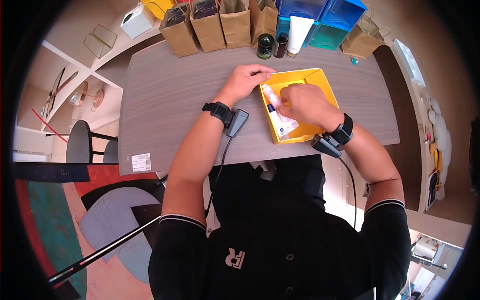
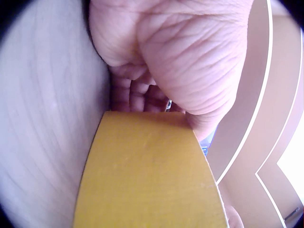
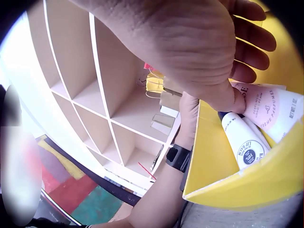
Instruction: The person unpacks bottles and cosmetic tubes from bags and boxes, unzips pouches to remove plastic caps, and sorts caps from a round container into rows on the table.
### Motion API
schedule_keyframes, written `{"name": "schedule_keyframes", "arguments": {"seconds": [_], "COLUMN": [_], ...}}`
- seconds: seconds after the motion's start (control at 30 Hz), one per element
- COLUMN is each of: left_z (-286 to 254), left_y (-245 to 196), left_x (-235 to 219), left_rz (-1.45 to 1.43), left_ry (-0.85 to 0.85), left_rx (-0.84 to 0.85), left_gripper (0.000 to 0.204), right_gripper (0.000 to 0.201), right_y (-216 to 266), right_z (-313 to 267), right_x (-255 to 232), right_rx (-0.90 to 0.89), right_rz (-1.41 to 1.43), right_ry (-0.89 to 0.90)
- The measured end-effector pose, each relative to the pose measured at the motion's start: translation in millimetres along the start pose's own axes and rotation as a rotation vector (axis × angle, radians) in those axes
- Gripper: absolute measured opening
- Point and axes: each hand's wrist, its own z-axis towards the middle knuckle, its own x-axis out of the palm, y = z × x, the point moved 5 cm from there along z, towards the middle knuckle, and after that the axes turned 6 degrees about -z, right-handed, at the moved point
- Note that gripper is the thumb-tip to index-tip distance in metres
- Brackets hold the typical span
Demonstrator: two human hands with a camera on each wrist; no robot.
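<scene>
A shallow yellow box (image 1: 327,85) sits on the table in the head view. My left hand (image 1: 246,80) holds its far left corner, thumb at the rim and fingers round the far side. In the left wrist view the box's yellow side wall (image 2: 147,166) runs up to that hand. My right hand (image 1: 305,102) is down inside the box. Its thumb touches a pink and white hand cream tube (image 3: 268,107), while the fingers spread apart beyond it. A white lip balm tube (image 3: 240,140) with a dark cap lies beside the hand cream.
Brown paper bags (image 1: 207,30) line the back of the table. A dark green jar (image 1: 265,46), a small dark bottle (image 1: 281,45) and a white tube (image 1: 299,35) stand behind the box. Blue and teal bins (image 1: 327,35) are farther back. A white label (image 1: 141,162) marks the table's near left corner.
</scene>
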Motion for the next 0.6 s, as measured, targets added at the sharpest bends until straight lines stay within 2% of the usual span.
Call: {"name": "schedule_keyframes", "arguments": {"seconds": [0.07, 0.13, 0.2, 0.3, 0.33, 0.4, 0.43, 0.5, 0.6], "left_z": [-1, 1, 0, -1, -1, 0, 0, -1, -3], "left_y": [1, 0, 1, -2, -2, 0, 1, -2, -6], "left_x": [-1, 0, -1, -1, -1, -2, -2, -1, 2], "left_rz": [0.027, 0.051, 0.033, 0.06, 0.051, 0.066, 0.085, 0.063, 0.038], "left_ry": [0.002, 0.01, -0.001, -0.006, -0.009, -0.017, -0.022, -0.016, -0.006], "left_rx": [-0.007, -0.002, -0.017, 0.005, 0.008, 0.014, 0.016, 0.002, -0.01], "left_gripper": [0.025, 0.025, 0.025, 0.026, 0.026, 0.026, 0.026, 0.026, 0.026], "right_gripper": [0.03, 0.029, 0.03, 0.029, 0.029, 0.026, 0.026, 0.02, 0.021], "right_y": [-2, -5, -5, -14, -19, -33, -42, -68, -106], "right_z": [0, -1, -5, -11, -14, -23, -26, -31, -22], "right_x": [6, 16, 16, 7, 0, -28, -39, -65, -91], "right_rx": [0.029, 0.025, 0.019, 0.006, 0.004, -0.009, -0.009, 0.071, 0.122], "right_rz": [0.027, -0.11, -0.125, -0.03, -0.037, 0.155, 0.151, 0.288, 0.143], "right_ry": [0.024, 0.057, 0.041, -0.129, -0.129, -0.279, -0.277, -0.416, -0.497]}}
